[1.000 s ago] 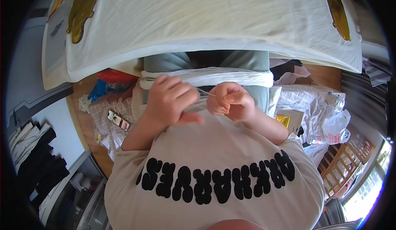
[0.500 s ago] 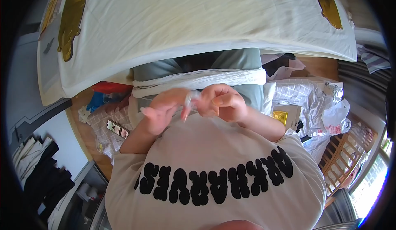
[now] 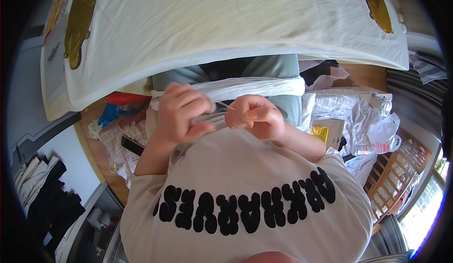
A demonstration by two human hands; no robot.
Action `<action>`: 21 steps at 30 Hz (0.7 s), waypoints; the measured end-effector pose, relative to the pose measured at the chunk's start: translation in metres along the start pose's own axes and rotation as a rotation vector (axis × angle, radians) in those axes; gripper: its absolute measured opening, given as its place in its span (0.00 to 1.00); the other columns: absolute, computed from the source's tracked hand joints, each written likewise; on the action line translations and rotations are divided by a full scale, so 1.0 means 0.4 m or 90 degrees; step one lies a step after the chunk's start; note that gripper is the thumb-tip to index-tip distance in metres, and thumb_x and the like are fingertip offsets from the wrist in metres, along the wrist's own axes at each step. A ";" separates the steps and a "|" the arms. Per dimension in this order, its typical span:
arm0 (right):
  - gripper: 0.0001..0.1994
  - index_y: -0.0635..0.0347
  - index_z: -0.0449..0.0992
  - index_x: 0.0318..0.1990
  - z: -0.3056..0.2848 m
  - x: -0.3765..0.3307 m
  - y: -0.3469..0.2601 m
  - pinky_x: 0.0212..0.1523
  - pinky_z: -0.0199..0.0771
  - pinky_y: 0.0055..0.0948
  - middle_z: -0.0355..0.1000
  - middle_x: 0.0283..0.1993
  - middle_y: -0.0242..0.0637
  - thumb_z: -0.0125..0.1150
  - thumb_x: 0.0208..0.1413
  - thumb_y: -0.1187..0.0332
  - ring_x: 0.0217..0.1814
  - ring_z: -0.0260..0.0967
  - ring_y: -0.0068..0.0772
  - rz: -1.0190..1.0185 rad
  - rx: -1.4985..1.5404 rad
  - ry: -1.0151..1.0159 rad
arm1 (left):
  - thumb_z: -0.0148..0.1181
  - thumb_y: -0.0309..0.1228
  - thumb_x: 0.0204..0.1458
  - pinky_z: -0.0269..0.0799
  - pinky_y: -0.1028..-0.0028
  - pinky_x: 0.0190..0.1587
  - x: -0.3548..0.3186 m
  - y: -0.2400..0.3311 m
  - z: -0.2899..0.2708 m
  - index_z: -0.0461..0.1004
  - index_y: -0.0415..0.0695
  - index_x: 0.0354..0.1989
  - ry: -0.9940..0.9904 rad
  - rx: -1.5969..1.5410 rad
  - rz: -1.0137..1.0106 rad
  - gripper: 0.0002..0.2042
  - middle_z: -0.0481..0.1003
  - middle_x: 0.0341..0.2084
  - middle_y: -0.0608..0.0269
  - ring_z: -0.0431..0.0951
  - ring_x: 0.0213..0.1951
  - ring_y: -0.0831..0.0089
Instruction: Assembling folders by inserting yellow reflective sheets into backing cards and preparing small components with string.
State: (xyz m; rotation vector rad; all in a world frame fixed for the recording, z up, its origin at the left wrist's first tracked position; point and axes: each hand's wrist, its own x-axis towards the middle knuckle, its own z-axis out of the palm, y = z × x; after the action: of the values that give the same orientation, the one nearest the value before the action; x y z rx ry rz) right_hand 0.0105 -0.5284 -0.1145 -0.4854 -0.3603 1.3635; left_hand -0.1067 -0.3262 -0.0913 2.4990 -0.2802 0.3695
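Note:
Over my lap, my right hand (image 3: 255,116) is closed, thumb and index finger pinched on a thin white strand (image 3: 227,106). The strand runs from that pinch toward my left hand (image 3: 185,112), whose fingers are bent and slightly smeared by motion. Its thumb stands apart from the fingers, and whether it touches the strand is hard to see. Behind both hands, a bundle of white threads (image 3: 255,88) stretches across my thighs.
Ahead is a table with a cream cloth (image 3: 226,22) and gold foil pieces (image 3: 79,31) at its sides. A phone (image 3: 132,145) lies on checked fabric at left. To the right are a plastic bag (image 3: 383,133), a gold packet (image 3: 320,134) and a wooden rack (image 3: 391,182).
My left hand has drawn back to the left and up, its fingers now more bent. My right hand keeps its pinch in nearly the same place. The phone screen has gone dark.

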 end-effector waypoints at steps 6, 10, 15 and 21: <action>0.09 0.57 0.61 0.21 0.019 0.000 0.011 0.31 0.53 0.31 0.56 0.21 0.30 0.47 0.52 0.69 0.25 0.50 0.29 0.058 0.094 0.009 | 0.37 0.64 0.60 0.62 0.73 0.28 -0.012 0.029 0.083 0.77 0.40 0.29 0.220 -0.693 -0.080 0.36 0.79 0.28 0.60 0.73 0.26 0.69; 0.08 0.56 0.61 0.22 0.016 0.000 0.011 0.31 0.52 0.29 0.56 0.22 0.31 0.46 0.53 0.69 0.25 0.50 0.28 0.026 0.033 0.020 | 0.38 0.62 0.61 0.64 0.72 0.31 -0.007 0.005 0.016 0.78 0.37 0.41 -0.042 -0.386 -0.065 0.36 0.80 0.31 0.61 0.76 0.27 0.69; 0.08 0.56 0.61 0.24 0.007 0.010 0.020 0.30 0.53 0.29 0.57 0.23 0.31 0.45 0.55 0.69 0.27 0.51 0.28 0.070 -0.010 0.084 | 0.43 0.55 0.64 0.66 0.69 0.37 0.017 0.051 0.061 0.77 0.40 0.44 0.189 -0.494 -0.261 0.28 0.79 0.34 0.59 0.76 0.32 0.64; 0.07 0.57 0.61 0.26 0.005 0.008 0.001 0.30 0.53 0.27 0.58 0.25 0.31 0.45 0.57 0.69 0.27 0.51 0.26 0.038 -0.018 0.115 | 0.48 0.47 0.63 0.66 0.68 0.37 -0.013 -0.013 0.061 0.78 0.42 0.36 -0.002 -0.518 -0.161 0.20 0.78 0.29 0.60 0.73 0.29 0.66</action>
State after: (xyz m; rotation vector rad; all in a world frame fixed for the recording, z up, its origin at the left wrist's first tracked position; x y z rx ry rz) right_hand 0.0097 -0.5249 -0.1131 -0.6423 -0.2187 1.3614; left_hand -0.1053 -0.3357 -0.1148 1.7029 -0.0819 0.1075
